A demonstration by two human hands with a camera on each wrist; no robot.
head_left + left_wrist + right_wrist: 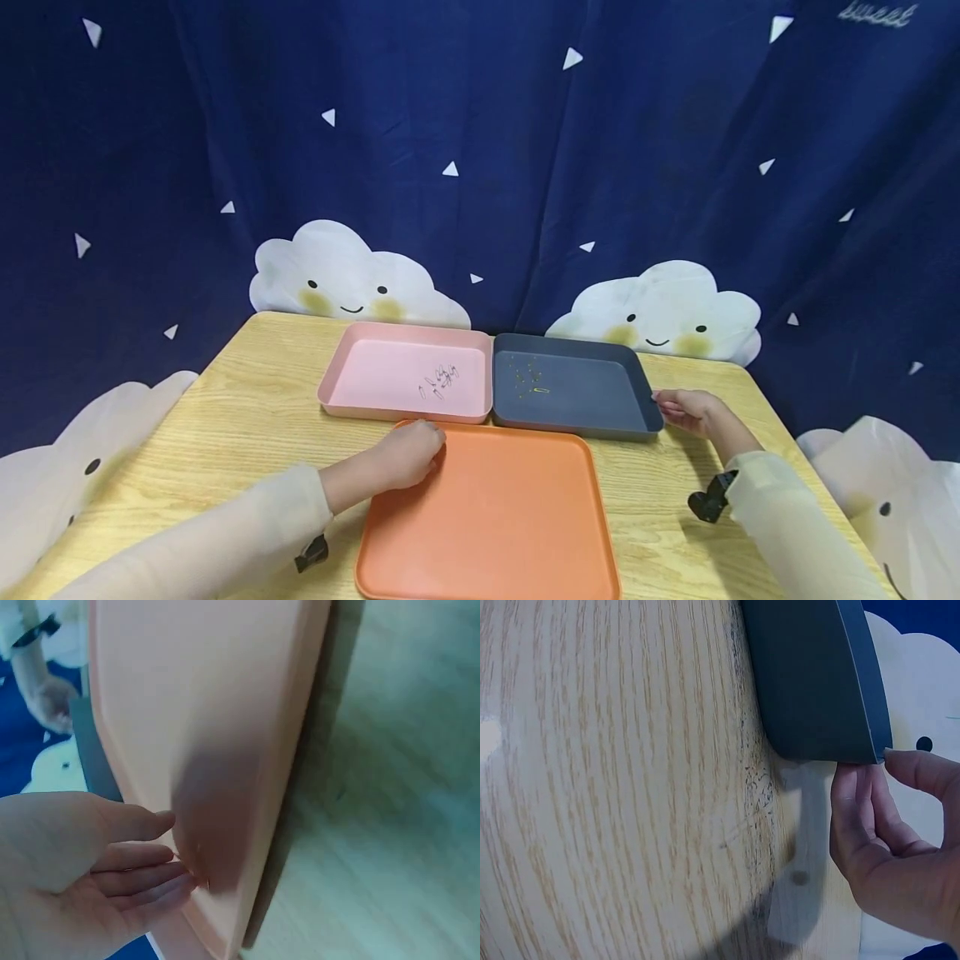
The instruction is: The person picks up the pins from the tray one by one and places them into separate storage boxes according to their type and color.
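Head view shows the left hand (pixel 408 454), fingers loosely extended, resting at the 11 o'clock corner of the flat orange plastic tray (pixel 491 521) lying nearest the person (likely light, stiff, slippery, best gripped by its raised rim), while the right hand's (pixel 690 411) fingertips touch the dark grey plastic tray (pixel 577 392) at its 4 o'clock corner.

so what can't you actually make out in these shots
- Small items in the pink tray and the dark grey tray: too small in the head view to identify.
- Left hand fingers: its own back hides them in the head view; blurred in the left wrist view.
- Orange tray: near edge cut off by the head view's bottom.
- Right hand: whether it grips or only touches the dark grey tray's corner.
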